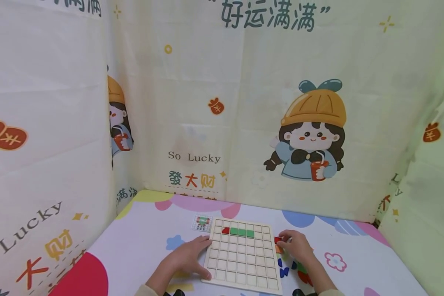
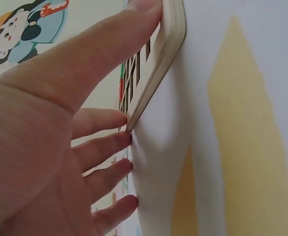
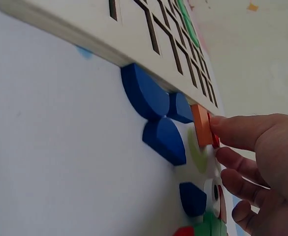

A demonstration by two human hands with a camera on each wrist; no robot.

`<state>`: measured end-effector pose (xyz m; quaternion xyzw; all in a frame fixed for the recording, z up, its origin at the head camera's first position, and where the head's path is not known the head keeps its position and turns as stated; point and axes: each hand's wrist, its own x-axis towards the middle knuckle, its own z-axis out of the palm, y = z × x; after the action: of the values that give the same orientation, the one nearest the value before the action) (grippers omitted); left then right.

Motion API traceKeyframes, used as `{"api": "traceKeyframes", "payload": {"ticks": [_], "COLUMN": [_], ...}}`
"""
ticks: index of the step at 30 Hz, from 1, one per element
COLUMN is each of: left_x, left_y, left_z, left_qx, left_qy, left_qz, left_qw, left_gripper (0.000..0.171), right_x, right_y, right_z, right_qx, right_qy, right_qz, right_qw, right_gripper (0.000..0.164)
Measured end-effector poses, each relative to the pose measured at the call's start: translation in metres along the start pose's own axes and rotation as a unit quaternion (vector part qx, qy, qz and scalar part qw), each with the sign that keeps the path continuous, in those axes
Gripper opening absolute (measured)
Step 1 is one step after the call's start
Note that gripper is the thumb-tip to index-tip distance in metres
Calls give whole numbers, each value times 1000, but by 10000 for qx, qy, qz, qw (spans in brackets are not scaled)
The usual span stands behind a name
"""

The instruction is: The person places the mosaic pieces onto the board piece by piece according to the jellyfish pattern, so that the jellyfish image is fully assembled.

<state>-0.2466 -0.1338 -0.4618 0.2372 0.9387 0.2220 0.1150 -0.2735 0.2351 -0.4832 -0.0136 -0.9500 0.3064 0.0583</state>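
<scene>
A pale wooden grid board [image 1: 240, 263] lies on the table; its upper row holds a red curved piece [image 1: 226, 230] and several green square blocks [image 1: 242, 232]. My left hand [image 1: 188, 255] is spread along the board's left edge. In the left wrist view its thumb lies over the board's corner and the fingertips touch the side. Past the board's right edge, my right hand [image 1: 297, 246] pinches a red block [image 3: 214, 132] between thumb and forefinger. That block stands beside an orange block [image 3: 201, 125], and the fingers partly hide it.
Several blue pieces [image 3: 144, 92] lie along the board's right side. Nearer me are green pieces [image 3: 210, 225], a red piece [image 1: 304, 278] and a white round piece with a black spot [image 3: 212, 194]. A small pattern card [image 1: 202, 223] lies at the board's far left corner. Printed curtains [image 1: 244, 123] surround the table.
</scene>
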Motion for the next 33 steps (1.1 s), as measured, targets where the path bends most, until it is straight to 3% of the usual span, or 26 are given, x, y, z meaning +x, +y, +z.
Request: {"api": "traceKeyframes", "payload": {"ticks": [4, 7, 19, 33], "left_x": [0, 0, -3, -3], "left_y": [1, 1, 0, -2], "left_z": [-1, -2, -4, -3], "left_qx": [214, 125, -36, -339], "left_qy": [211, 262, 74, 24], "left_qz": [140, 177, 39, 39], "left_qw": [9994, 9994, 10000, 9994], "left_gripper": [94, 94, 94, 94], "right_x": [3, 5, 4, 3], "right_y": [-2, -3, -7, -10], "right_z": [3, 4, 4, 3], "right_qx": [-38, -83, 21, 92], "right_qy": [63, 7, -128, -210], "right_qz": [-256, -296, -265, -303], "right_qw": [9996, 9995, 9996, 9993], "right_gripper": [15, 15, 7, 12]}}
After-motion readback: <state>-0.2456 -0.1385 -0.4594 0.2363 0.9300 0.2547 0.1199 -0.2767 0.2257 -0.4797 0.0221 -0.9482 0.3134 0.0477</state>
